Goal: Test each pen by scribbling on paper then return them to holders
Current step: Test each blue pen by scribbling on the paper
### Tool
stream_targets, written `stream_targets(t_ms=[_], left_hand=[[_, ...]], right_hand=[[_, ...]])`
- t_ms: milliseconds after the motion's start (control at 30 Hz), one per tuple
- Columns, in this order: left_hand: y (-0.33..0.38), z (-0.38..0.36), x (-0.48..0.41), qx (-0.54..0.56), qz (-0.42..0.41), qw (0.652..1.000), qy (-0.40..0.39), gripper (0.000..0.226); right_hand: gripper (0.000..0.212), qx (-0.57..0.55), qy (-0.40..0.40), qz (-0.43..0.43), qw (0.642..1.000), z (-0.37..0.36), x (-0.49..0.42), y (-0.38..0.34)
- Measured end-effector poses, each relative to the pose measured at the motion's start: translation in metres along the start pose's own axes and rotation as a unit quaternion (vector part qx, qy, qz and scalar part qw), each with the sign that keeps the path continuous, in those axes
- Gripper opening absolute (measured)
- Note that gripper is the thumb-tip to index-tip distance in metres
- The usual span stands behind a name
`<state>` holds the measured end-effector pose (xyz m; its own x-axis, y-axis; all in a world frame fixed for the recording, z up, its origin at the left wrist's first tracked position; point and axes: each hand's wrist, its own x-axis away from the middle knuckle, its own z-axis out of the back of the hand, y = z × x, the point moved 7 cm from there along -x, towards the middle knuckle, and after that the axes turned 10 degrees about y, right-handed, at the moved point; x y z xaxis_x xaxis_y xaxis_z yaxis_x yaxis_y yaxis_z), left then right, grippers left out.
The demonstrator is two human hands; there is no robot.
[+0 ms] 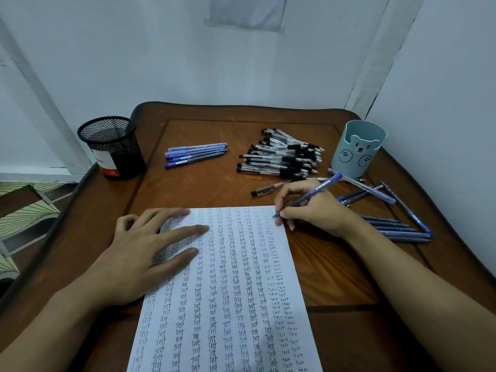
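Note:
A white sheet of paper (pixel 233 304), covered in columns of the word "test", lies on the brown table. My left hand (pixel 142 253) rests flat on the sheet's upper left part, fingers spread. My right hand (pixel 314 208) grips a blue pen (pixel 322 187) with its tip on the sheet's top right corner. A black mesh holder (pixel 112 147) stands at the far left. A light blue bear holder (pixel 358 149) stands at the far right.
A pile of black-capped clear pens (pixel 281 155) lies at the back centre. Several blue pens (pixel 196 154) lie left of it. More blue pens (pixel 397 226) lie right of my right hand. A single dark pen (pixel 265 188) lies above the sheet. Walls enclose the table (pixel 335 269).

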<state>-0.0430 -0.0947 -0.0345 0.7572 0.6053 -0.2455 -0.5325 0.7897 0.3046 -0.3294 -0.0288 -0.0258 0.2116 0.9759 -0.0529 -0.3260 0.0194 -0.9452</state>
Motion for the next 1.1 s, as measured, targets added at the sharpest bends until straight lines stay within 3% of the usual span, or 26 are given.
stream_targets(t_ms=[1100], left_hand=[[-0.0023, -0.002, 0.0001, -0.009, 0.002, 1.0, -0.008, 0.051]], right_hand=[[0.023, 0.056, 0.024, 0.01, 0.998, -0.0026, 0.002, -0.0032]])
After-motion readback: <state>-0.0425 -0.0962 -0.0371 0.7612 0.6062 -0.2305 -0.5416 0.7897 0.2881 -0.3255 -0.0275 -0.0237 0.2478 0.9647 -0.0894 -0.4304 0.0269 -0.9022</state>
